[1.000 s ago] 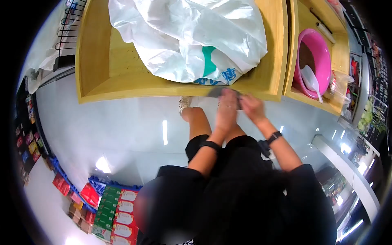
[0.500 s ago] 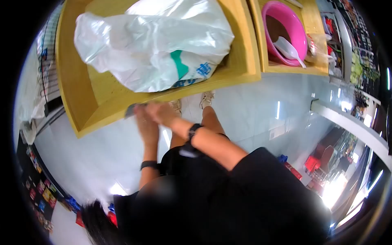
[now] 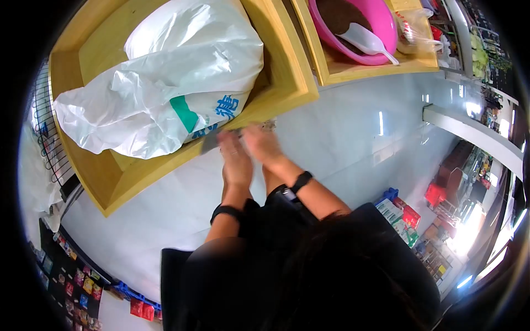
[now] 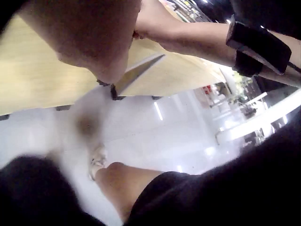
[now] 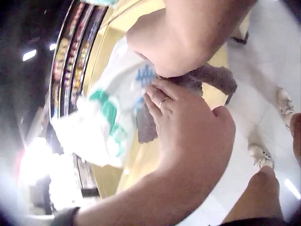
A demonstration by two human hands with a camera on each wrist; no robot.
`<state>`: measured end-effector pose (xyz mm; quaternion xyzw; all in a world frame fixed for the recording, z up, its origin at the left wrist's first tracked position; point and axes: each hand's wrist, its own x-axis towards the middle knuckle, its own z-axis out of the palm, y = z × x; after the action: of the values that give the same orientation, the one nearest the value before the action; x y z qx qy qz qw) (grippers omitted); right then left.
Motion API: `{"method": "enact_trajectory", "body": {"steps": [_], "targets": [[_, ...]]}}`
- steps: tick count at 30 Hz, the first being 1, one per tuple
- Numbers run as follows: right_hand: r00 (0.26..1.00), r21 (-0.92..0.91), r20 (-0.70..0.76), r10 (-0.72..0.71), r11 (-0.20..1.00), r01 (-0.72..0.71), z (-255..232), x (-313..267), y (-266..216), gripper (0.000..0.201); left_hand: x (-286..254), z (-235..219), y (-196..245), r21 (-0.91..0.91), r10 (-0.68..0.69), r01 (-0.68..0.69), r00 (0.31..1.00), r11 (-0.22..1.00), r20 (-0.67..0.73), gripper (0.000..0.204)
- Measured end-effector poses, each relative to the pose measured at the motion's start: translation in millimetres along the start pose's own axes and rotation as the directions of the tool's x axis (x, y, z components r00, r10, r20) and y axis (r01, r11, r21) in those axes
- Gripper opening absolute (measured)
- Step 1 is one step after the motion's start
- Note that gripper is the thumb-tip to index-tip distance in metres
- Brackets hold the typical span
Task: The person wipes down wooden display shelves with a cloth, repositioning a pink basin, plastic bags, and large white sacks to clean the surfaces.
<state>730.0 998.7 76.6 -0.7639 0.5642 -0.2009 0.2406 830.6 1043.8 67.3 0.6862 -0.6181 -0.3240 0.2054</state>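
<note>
A brownish-grey cloth (image 5: 149,123) lies over the front rim of a wooden bin (image 3: 160,175). My left hand (image 3: 236,160), with a ring on one finger, grips the cloth with its fingers bent over the rim. Close beside it my right hand (image 3: 262,144) has its fingers curled on the cloth, and its fingertips are hidden in the right wrist view. Inside the bin a large white plastic bag (image 3: 182,77) with a green patch and blue print slumps right behind the hands.
A second wooden bin (image 3: 353,76) at the right holds a pink tub (image 3: 389,33) of brown grains with a white scoop (image 3: 364,39). A black wire rack (image 3: 49,132) stands on the left. Below the rim are the pale floor (image 3: 342,138) and the person's legs.
The head view has turned, so the bins appear shifted left and tilted. Along the front rim, the hands and cloth went left, then back right.
</note>
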Motion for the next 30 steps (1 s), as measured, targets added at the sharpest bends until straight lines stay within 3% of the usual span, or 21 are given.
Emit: {"method": "enact_trajectory", "body": {"steps": [1,3,4,6,8,9,11,12,13,14,16,19,20,22,24,26,27,30], "targets": [[0.993,-0.026,-0.062,0.101,0.994,-0.103,-12.4,0.2,21.2,0.005,9.5,22.4,14.2,0.417,0.149,-0.175,0.984,0.892,0.094,0.052],[0.970,-0.076,-0.119,0.212,0.972,-0.222,-46.3,3.6,57.4,0.005,31.2,75.0,35.9,0.407,0.271,-0.290,0.957,0.867,0.105,0.055],[0.968,-0.105,-0.154,0.198,0.971,-0.215,-61.4,8.1,74.1,0.004,45.9,69.3,71.0,0.538,0.276,-0.321,0.947,0.779,0.165,0.055],[0.964,-0.126,-0.198,0.180,0.970,-0.207,-81.0,19.2,91.2,0.004,62.1,79.6,95.3,0.519,0.322,-0.336,0.939,0.786,0.121,0.054],[0.971,-0.120,-0.133,0.201,0.969,-0.217,-92.2,24.3,98.9,0.004,67.6,83.5,109.5,0.570,0.260,-0.297,0.954,0.766,0.148,0.053],[0.975,-0.123,-0.135,0.175,0.974,-0.192,-88.0,25.2,96.9,0.005,66.0,83.4,96.4,0.471,0.313,-0.339,0.940,0.814,0.137,0.054],[0.990,-0.046,-0.103,0.092,0.994,-0.097,-62.3,16.5,87.1,0.006,53.3,70.9,65.0,0.090,0.264,-0.265,0.964,0.960,0.030,0.056],[0.990,0.061,-0.093,0.105,0.993,-0.100,-42.3,12.6,74.3,0.006,51.9,31.8,72.8,-0.016,0.076,-0.074,0.973,0.997,0.218,0.058],[0.994,0.115,-0.103,0.034,0.993,-0.022,-26.0,12.8,58.4,0.007,32.0,52.8,27.5,0.355,0.208,-0.208,0.977,0.912,0.037,0.060],[1.000,0.141,-0.004,0.030,0.990,-0.029,-14.4,14.0,40.2,0.007,20.8,41.7,9.7,0.371,0.137,-0.129,0.991,0.920,0.007,0.063],[1.000,0.147,0.023,0.021,0.989,-0.024,0.7,19.9,11.0,0.008,10.6,14.6,14.4,0.495,0.047,-0.035,0.999,0.868,-0.011,0.064],[0.996,0.109,0.074,0.044,0.993,-0.052,-22.2,25.5,22.3,0.010,20.4,37.2,32.9,0.587,0.015,0.054,0.994,0.808,-0.112,0.066],[0.992,0.105,0.104,0.074,0.991,-0.085,-29.5,24.7,30.4,0.010,25.0,45.7,40.4,0.585,0.019,0.047,0.994,0.810,-0.106,0.066],[0.987,0.099,0.035,0.155,0.982,-0.158,-52.8,19.5,61.1,0.008,38.1,70.0,66.0,0.729,-0.061,-0.117,0.975,0.674,0.213,0.066],[0.970,0.065,-0.073,0.232,0.971,-0.228,-75.2,14.3,93.1,0.008,55.3,84.6,102.3,0.661,0.015,-0.167,0.973,0.731,0.229,0.065],[0.940,0.087,-0.151,0.307,0.951,-0.296,-94.3,16.4,119.6,0.008,68.5,112.5,122.9,0.615,0.135,-0.199,0.979,0.763,0.150,0.065],[0.939,0.088,-0.152,0.307,0.951,-0.297,-101.7,21.6,128.7,0.008,73.8,122.4,134.8,0.602,0.151,-0.150,0.987,0.785,0.049,0.060],[0.937,0.103,-0.165,0.306,0.951,-0.293,-104.3,29.9,136.2,0.010,78.2,125.3,146.4,0.509,0.148,-0.118,0.989,0.853,-0.019,0.058]]}}
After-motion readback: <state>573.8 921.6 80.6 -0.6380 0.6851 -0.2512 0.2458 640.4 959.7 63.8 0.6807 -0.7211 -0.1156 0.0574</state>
